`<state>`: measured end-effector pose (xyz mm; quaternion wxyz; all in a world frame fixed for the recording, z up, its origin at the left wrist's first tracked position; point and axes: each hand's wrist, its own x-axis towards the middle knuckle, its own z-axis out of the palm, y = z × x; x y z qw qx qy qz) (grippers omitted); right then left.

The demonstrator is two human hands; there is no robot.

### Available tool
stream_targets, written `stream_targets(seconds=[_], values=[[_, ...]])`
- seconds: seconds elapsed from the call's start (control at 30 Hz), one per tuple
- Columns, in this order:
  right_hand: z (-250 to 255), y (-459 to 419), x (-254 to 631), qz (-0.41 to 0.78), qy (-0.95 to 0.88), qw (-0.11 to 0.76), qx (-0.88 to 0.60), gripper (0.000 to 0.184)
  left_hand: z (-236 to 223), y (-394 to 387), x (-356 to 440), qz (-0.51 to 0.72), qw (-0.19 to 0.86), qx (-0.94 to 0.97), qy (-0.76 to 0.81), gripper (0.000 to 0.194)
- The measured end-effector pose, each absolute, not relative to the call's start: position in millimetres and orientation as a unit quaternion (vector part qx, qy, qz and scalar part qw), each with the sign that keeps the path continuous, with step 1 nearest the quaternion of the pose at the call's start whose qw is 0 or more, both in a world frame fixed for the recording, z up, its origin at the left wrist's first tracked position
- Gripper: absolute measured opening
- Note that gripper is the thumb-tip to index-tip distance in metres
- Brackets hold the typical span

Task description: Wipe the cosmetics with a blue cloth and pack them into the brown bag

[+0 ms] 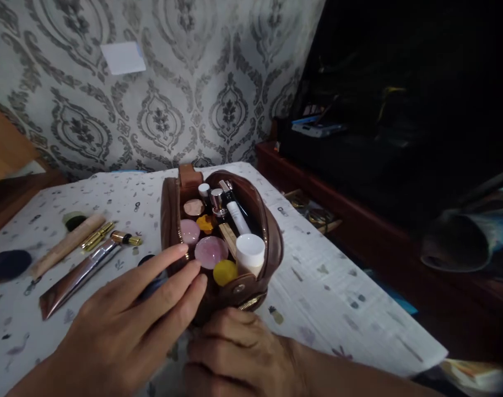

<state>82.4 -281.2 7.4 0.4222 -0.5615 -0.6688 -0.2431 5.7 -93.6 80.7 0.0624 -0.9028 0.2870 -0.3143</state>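
A brown makeup bag (273, 231) stands unzipped on the table, its mouth facing up. Inside are a white-capped jar (250, 249), a white tube (238, 217), pink round lids (211, 252), a yellow lid (225, 272), an orange item (206, 223) and silver-capped bottles (218, 200). My left hand (127, 314) has its fingers stretched out, fingertips at the bag's left zipper edge. Against the bag's front end, below the snap tab (239, 286), my right hand (238, 353) is closed on the bag; its fingertips are hidden.
Left of the bag lie a metallic tube (75, 278), a wooden-looking stick (68, 245), a gold tube (97, 236) and a dark round item (8, 265). A patterned white cloth (329, 298) covers the table. Patterned wallpaper (164, 121) rises behind; a dark shelf stands right.
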Motion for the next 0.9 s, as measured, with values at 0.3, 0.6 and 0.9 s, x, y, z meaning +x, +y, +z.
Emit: stream_targets(seconds=[0.3, 0.6, 0.9], values=[[-13.3, -286.4, 79.4, -0.166, -0.671, 0.396, -0.604, 0.034, 74.4, -91.8, 2.9, -0.304, 0.043, -0.913, 0.269, 0.038], [-11.5, -290.9, 75.0, -0.176, -0.614, 0.398, -0.659, 0.038, 77.9, -97.0, 3.1, -0.296, 0.037, -0.917, 0.266, 0.035], [-12.8, -283.5, 76.9, -0.208, -0.635, 0.375, -0.643, 0.042, 59.3, -95.0, -7.1, -0.363, 0.024, -0.893, 0.266, 0.031]])
